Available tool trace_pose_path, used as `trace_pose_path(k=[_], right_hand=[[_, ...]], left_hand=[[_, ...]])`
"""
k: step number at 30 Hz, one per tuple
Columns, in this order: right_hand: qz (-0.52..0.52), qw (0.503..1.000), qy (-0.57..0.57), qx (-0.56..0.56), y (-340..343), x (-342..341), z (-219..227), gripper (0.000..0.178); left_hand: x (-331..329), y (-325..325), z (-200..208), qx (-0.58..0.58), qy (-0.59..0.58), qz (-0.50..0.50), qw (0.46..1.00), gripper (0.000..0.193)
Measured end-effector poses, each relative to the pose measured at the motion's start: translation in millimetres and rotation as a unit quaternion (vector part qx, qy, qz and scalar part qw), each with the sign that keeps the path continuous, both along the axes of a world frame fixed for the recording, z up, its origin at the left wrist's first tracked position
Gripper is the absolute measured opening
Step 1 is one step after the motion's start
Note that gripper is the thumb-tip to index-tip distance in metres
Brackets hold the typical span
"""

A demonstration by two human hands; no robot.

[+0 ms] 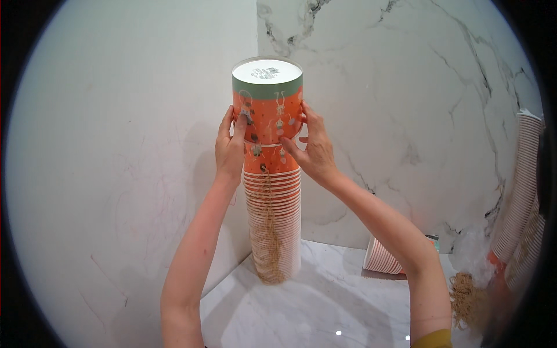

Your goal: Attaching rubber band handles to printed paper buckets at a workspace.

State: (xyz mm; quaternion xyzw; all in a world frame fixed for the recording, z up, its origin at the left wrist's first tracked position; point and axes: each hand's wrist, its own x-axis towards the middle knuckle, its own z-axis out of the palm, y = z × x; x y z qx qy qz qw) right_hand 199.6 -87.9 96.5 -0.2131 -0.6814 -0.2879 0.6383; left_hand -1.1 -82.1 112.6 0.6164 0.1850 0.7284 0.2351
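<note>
A tall stack of upside-down paper buckets (272,214) stands on the floor by the corner, white rims one above another. The topmost paper bucket (264,119) is orange with small printed figures, a green band and a white base facing up. My left hand (231,148) holds it from the left side, thumb toward the front. On its right side my right hand (313,142) is pressed, with its thumb near the lower rim. Thin tan cords (267,226) run down the front of the stack. Whether the top bucket is fully seated on the one below, I cannot tell.
A pale wall (127,145) rises at the left, and a marbled wall (394,104) behind. A short bucket stack (383,255) lies on its side behind my right forearm. Far right are taller leaning stacks (519,185), clear plastic (470,249) and tangled tan cord (464,298).
</note>
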Motion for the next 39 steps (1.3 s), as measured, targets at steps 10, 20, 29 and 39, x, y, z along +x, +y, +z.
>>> trace_pose_path(k=[10,20,29,39], right_hand=[[-0.018,0.998,0.001,-0.057,23.7,4.7,10.5,0.090],[-0.019,0.989,0.002,-0.144,52.8,14.3,6.7,0.088],[-0.047,0.978,-0.005,-0.204,58.5,14.0,1.1,0.087],[-0.058,0.962,0.010,-0.268,49.8,9.9,-18.8,0.083]], left_hand=[[-0.1,22.7,3.7,0.030,0.073,0.061,0.995,0.098],[9.3,38.0,4.8,0.031,0.111,0.182,0.977,0.085],[4.8,47.9,-2.0,-0.050,0.152,0.198,0.967,0.079],[0.7,60.6,-25.0,-0.076,0.149,0.256,0.952,0.085]])
